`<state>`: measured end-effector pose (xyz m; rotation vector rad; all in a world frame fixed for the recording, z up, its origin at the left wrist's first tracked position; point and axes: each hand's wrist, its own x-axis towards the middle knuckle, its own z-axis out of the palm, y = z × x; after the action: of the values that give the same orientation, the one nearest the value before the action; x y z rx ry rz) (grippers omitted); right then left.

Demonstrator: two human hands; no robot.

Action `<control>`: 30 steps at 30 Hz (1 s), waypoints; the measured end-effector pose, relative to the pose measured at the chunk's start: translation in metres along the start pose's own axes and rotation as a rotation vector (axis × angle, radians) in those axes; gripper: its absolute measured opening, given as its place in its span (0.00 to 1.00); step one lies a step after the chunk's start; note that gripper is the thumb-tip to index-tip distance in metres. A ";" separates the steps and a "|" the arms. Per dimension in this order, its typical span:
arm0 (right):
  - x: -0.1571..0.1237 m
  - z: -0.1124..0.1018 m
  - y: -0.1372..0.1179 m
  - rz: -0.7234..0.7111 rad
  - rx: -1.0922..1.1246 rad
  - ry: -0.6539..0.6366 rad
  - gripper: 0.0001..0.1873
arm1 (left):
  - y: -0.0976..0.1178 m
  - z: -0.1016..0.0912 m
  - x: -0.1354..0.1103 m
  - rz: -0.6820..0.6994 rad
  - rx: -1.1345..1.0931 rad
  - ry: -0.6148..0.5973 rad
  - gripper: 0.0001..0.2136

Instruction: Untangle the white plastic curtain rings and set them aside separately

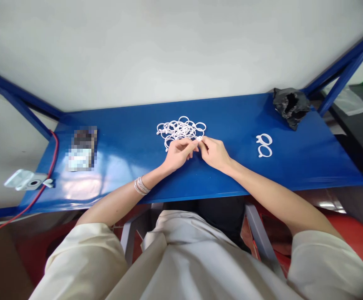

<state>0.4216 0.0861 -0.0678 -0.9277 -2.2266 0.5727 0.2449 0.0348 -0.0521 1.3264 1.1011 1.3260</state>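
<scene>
A pile of thin white plastic rings (181,127), several of them with small knobs, lies in the middle of the blue table. At its near right edge, my left hand (181,152) and my right hand (213,152) meet with fingertips pinched together. Between them shows the small white knob (199,138) of a ring, gripped from both sides. Most of that ring is hidden by my fingers or blends into the pile. To the right, apart from the pile, two white rings (264,146) lie one in front of the other.
A crumpled black plastic bag (291,106) sits at the far right corner. On the left lie a pixelated object (81,149), a white device with a round lens (28,180) and a red cable (55,154). Blue metal struts (346,81) rise at the table's ends, before a pale wall.
</scene>
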 end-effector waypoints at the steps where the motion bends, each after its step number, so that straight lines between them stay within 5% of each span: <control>1: -0.001 0.000 0.000 -0.018 -0.024 -0.004 0.19 | 0.000 0.000 0.000 0.002 0.007 0.019 0.26; 12: -0.007 0.000 -0.007 -0.120 -0.336 -0.088 0.22 | -0.007 0.003 0.000 -0.156 -0.095 -0.119 0.23; 22: 0.015 -0.030 -0.003 0.050 0.130 -0.145 0.37 | 0.007 -0.004 0.005 0.033 0.031 0.032 0.22; 30: 0.019 -0.040 0.001 0.123 0.161 -0.097 0.37 | 0.010 -0.013 0.005 0.095 0.053 0.086 0.25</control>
<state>0.4405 0.1066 -0.0334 -0.9753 -2.1813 0.8576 0.2317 0.0388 -0.0420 1.3858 1.1509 1.4441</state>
